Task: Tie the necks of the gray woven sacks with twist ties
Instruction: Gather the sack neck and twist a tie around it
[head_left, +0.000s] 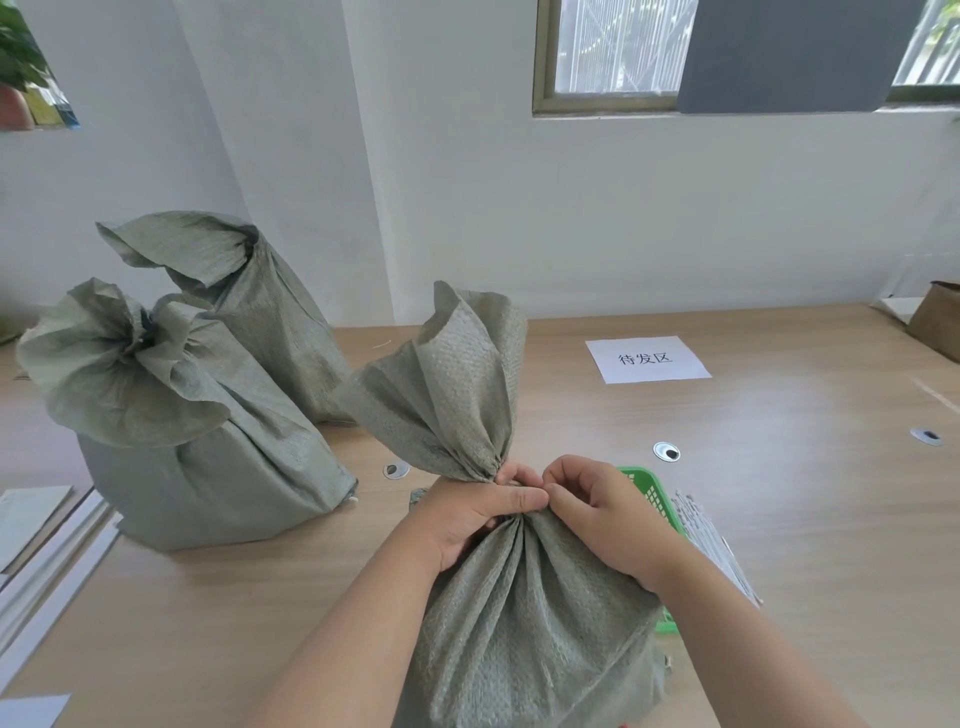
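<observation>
At the near edge of the desk (810, 509), the near sack (530, 639) is standing upright, and its gathered neck is sitting between both hands, with the loose top fanning out above them. The left hand (467, 514) is gripping the neck, its fingers (514, 475) curling round the bunched fabric. The right hand (608, 519) is pinching at the same neck with thumb and fingertips, touching the left thumb; whether a tie is lying between its fingers I cannot tell. Just behind the right hand a green basket (649, 493) is showing, and beside it a bundle of thin pale strips (717, 551) is lying. On the left side, 2 other sacks (208, 467) are standing close together with their necks gathered. Further back a white paper sign (647, 358) is lying flat.
</observation>
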